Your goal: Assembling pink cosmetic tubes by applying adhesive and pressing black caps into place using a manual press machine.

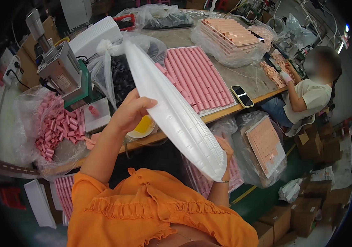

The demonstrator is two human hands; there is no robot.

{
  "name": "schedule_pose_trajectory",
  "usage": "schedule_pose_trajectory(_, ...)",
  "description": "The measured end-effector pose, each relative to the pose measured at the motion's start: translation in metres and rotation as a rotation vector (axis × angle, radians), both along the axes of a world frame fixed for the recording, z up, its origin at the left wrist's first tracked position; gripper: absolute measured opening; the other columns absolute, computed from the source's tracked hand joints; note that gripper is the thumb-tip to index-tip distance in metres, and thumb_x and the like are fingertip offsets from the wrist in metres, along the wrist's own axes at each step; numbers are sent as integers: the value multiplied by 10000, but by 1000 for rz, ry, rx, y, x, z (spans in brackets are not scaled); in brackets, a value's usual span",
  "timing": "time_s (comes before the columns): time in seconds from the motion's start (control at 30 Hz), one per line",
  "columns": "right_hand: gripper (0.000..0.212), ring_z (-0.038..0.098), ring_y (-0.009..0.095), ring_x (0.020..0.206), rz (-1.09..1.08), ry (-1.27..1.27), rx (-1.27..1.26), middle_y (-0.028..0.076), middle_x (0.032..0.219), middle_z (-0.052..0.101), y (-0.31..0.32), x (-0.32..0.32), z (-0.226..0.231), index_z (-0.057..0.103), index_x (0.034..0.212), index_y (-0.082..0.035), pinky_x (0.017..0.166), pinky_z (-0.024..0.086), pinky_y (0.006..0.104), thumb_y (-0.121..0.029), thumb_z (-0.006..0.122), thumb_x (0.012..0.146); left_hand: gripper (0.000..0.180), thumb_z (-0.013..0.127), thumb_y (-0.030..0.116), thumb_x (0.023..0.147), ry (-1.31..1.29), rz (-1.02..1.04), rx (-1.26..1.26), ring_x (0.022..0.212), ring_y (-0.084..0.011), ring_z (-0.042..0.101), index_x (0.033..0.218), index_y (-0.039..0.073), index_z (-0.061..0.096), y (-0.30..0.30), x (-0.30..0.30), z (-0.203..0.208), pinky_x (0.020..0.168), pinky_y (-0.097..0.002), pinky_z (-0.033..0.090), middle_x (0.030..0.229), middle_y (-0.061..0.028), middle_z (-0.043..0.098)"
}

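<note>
Tilted in front of me is a long white moulded plastic tray (pixel 171 111) with shallow ribs. My left hand (pixel 132 111) is closed on its near left edge, thumb on top. My right hand (pixel 225 150) holds its right end, with the fingers partly hidden behind it. Beyond the tray, rows of pink tubes (pixel 200 78) lie side by side on a white tray on the table. A clear bag of black pieces (pixel 120 78) and a yellow-and-white tub (pixel 144 126) are partly hidden by the white tray and my left arm.
At left stand a bench press (pixel 62 70) and a heap of loose pink tube pieces (pixel 62 127). A phone (pixel 242 96) lies by the table edge. Bagged peach parts (pixel 229 35) sit farther back. A co-worker (pixel 303 96) sits at right, near bagged trays (pixel 264 144) and cardboard boxes (pixel 305 210).
</note>
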State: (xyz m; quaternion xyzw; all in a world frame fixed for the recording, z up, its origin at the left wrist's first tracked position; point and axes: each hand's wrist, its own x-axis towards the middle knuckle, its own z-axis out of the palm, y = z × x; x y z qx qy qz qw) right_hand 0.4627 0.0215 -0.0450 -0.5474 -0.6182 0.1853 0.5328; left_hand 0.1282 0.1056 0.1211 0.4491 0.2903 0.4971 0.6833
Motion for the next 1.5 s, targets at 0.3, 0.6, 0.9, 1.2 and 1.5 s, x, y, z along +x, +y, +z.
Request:
schedule_pose_trajectory(0.3,190,684,153,821,-142,83,5,125,925,719,-4,-4,-44,682,1023,78,763,549,288,-18,715,862,422,655,313,908,96,-80,25,1037,-132,596,1239,84,530,29,28,36,884,-330,481,1134,-38,610)
schedule_pose_trajectory(0.6,224,672,166,908,-146,239,-112,131,969,730,-19,-5,-31,702,1018,71,817,518,293,-20,760,822,578,713,470,858,186,-92,97,996,-149,579,1169,12,545,28,53,60,880,-335,496,1037,-57,570)
schedule_pose_trajectory(0.9,229,646,197,827,-172,-157,223,135,960,695,-13,-3,-23,673,1014,78,753,551,324,-73,745,859,484,687,249,875,285,-71,287,968,-204,664,1233,-43,541,-71,2,121,773,-338,586,1125,-111,641)
schedule_pose_trajectory(1.2,497,627,177,1018,144,308,223,187,1192,609,-25,-65,41,450,1408,-35,881,489,270,-18,619,940,343,727,274,844,869,983,738,803,-158,680,1006,-25,686,-279,-128,152,697,-283,526,866,-99,713)
schedule_pose_trajectory(1.5,300,622,111,846,329,175,55,87,967,674,-19,-131,59,558,1279,-13,791,501,233,-67,572,985,431,755,304,851,1463,2251,205,862,-210,666,1070,-51,646,-567,-314,71,796,-323,498,958,-131,722)
